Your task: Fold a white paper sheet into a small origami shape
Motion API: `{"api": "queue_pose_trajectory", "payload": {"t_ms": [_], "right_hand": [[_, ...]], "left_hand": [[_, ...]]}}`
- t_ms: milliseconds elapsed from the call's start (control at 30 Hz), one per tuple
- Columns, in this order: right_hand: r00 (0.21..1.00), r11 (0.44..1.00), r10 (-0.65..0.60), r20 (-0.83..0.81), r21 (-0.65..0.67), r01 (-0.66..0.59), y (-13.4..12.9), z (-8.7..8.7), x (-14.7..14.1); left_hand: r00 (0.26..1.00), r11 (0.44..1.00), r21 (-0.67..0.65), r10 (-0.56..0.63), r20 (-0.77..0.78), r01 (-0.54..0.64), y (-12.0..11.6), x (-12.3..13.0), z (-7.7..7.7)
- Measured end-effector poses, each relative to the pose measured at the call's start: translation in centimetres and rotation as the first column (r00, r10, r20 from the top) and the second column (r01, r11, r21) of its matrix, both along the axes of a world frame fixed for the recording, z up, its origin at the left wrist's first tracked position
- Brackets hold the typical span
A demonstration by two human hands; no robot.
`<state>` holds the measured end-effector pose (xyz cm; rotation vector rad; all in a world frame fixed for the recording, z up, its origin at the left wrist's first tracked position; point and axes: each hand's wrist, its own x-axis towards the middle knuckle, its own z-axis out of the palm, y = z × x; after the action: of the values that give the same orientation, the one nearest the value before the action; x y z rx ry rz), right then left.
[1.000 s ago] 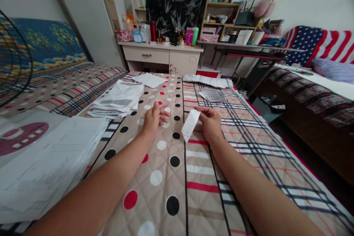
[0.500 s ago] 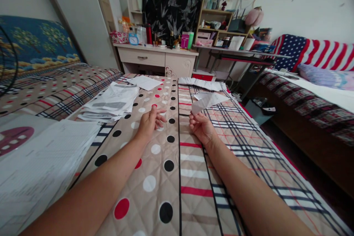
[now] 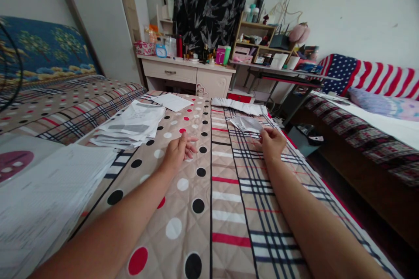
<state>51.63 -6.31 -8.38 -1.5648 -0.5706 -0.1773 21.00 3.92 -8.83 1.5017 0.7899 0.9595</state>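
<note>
My left hand (image 3: 179, 150) hovers over the dotted part of the bedspread (image 3: 183, 209), fingers apart and holding nothing. Off to the right, my right hand (image 3: 272, 143) pinches the right corner of a small white paper (image 3: 248, 123) that lies over the checked part. Beyond this paper is a long folded white strip (image 3: 240, 107). A loose stack of white papers (image 3: 134, 122) lies left of my left hand, with a single white sheet (image 3: 173, 101) behind it.
A larger pile of printed sheets (image 3: 49, 192) fills the near left. A cream dresser (image 3: 170, 72) stands past the bed's far edge. At the right are a grey bin (image 3: 304, 139) and another bed (image 3: 369, 144).
My right hand has moved right with the paper's corner, and the paper now lies flatter. My left hand has stayed nearly in place. The view has tilted slightly.
</note>
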Motion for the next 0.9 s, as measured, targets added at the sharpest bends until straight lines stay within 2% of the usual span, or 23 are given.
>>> {"api": "queue_pose_trajectory", "payload": {"t_ms": [200,433,667,900], "right_hand": [[0.970,0.964,-0.121,0.211,-0.209,0.166,1.9,-0.8,1.4],[0.927,0.854,-0.231,0.295,-0.395,0.338,3.2,-0.4,1.4],[0.899,0.770,-0.291,0.327,-0.477,0.423,3.7,-0.2,1.3],[0.890,0.774,-0.394,0.229,-0.440,0.456,3.2,0.3,0.3]], "left_hand": [[0.999,1.000,0.011,-0.001,-0.042,0.001,0.1,0.1,-0.1],[0.997,1.000,0.015,-0.013,-0.082,0.014,-0.1,0.2,0.1],[0.994,0.999,0.035,0.003,-0.108,0.001,-0.1,0.2,0.1],[0.996,0.998,0.061,0.003,-0.085,0.002,0.1,0.4,-0.3]]}}
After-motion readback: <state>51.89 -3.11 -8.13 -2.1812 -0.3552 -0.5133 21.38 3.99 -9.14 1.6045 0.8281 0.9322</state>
